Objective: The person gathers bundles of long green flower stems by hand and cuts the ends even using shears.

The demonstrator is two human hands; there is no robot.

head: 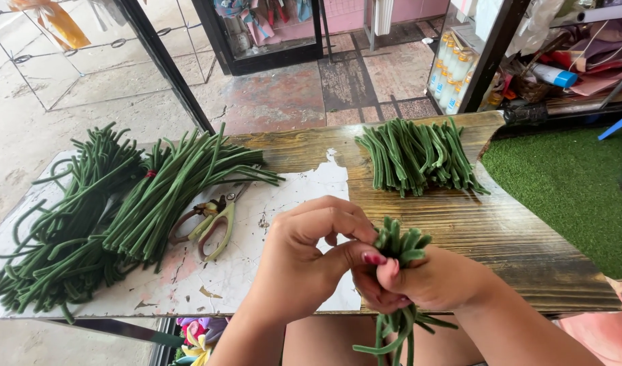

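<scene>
Landmark: wooden table. On its left end, big pile of long green stems, shears just right of pile. At near edge, left hand — fingers curled, thumb and fingertips pinching top of small stem bundle. Right hand fisted around same bundle, ends hanging below table edge. At far edge, short cut stems stacked. Beyond right end — green turf.

- Small bunch of green stems, cut tips fanning up toward 12 o'clock, is pinched upright at the near edge of the surface.
- Its lower ends trail down toward 6 o'clock, a few splaying out toward 4.
- Both hands wrap its middle.
</scene>
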